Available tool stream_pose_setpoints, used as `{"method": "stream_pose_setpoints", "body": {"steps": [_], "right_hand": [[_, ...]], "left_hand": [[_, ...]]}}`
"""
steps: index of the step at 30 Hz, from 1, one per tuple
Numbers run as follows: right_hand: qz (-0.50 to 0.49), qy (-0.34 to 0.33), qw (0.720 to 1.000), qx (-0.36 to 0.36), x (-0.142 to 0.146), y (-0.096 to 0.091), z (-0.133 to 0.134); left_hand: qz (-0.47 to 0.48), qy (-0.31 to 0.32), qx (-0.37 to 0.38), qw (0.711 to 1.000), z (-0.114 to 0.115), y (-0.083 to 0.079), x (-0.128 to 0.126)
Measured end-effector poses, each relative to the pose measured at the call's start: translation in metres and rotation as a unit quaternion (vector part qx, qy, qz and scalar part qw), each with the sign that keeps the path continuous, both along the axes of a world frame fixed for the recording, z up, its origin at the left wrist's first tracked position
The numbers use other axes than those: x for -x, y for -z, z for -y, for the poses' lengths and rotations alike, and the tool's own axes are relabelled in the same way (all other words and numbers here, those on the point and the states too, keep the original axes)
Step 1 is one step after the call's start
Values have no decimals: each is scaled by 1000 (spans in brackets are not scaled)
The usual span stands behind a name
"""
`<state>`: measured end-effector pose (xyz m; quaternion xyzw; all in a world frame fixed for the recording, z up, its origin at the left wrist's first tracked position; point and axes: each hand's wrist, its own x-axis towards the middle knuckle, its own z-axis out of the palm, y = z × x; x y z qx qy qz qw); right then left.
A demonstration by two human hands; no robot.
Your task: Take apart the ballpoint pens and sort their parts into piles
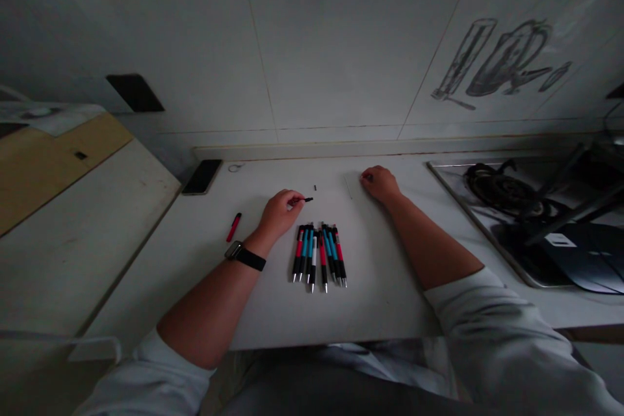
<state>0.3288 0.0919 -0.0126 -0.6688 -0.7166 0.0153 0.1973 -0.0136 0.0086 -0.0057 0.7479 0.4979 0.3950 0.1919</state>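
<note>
My left hand (283, 213) is closed in a pinch on a small black pen part (309, 199), whose end sticks out to the right of the fingertips. My right hand (381, 184) rests on the counter with its fingers curled; whatever they may hold is hidden. Just left of it lies a thin pale pen refill (349, 187). A tiny dark piece (315, 188) sits between the hands. Nearer to me, several click pens (314, 257) with red, blue and white barrels lie side by side, tips toward me. A red and black pen barrel (234, 227) lies apart, left of my left hand.
A phone (203, 177) and a small ring (236, 168) lie at the back left of the white counter (370, 312). On the right is a metal-rimmed stove (468, 234) with dark items on it. A tiled wall (341, 58) closes off the back.
</note>
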Motion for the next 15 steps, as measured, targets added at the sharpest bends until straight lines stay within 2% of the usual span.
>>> {"method": "stream_pose_setpoints", "body": {"steps": [6, 11, 13, 15], "right_hand": [[14, -4, 1000, 5, 0, -2, 3], [-17, -13, 999, -26, -1, -20, 7], [-18, -42, 998, -37, 5, -30, 10], [1, -93, 996, -17, 15, -37, 15]], "left_hand": [[-6, -3, 6, 1000, 1, -2, -1], [-2, 2, 2, 1000, -1, 1, -1], [-1, 2, -1, 1000, -1, 2, 0], [0, 2, -2, 1000, -1, 3, 0]]}}
